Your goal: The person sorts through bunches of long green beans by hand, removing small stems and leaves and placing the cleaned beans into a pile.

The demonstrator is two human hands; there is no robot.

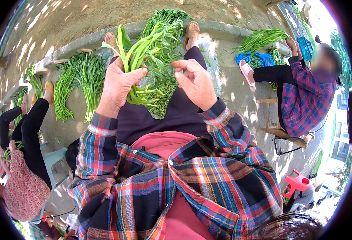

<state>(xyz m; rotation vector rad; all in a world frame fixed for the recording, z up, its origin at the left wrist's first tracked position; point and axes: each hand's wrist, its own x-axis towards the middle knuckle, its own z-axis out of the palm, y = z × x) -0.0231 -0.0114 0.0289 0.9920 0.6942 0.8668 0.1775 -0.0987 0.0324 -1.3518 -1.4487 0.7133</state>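
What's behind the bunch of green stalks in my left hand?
Past the bunch of green stalks in your left hand, a leafy green heap and loose green trimmings show. Whatever lies directly behind the stalks and hand is covered, so I can't tell.

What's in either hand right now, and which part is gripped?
The left hand holds a bunch of greens by the stems. Nothing shows held in the right hand.

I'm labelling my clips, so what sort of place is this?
Probably an outdoor roadside or yard: bundles of leafy green stalks lie along a concrete curb, and a person sits on a wooden seat in the dappled sunlight.
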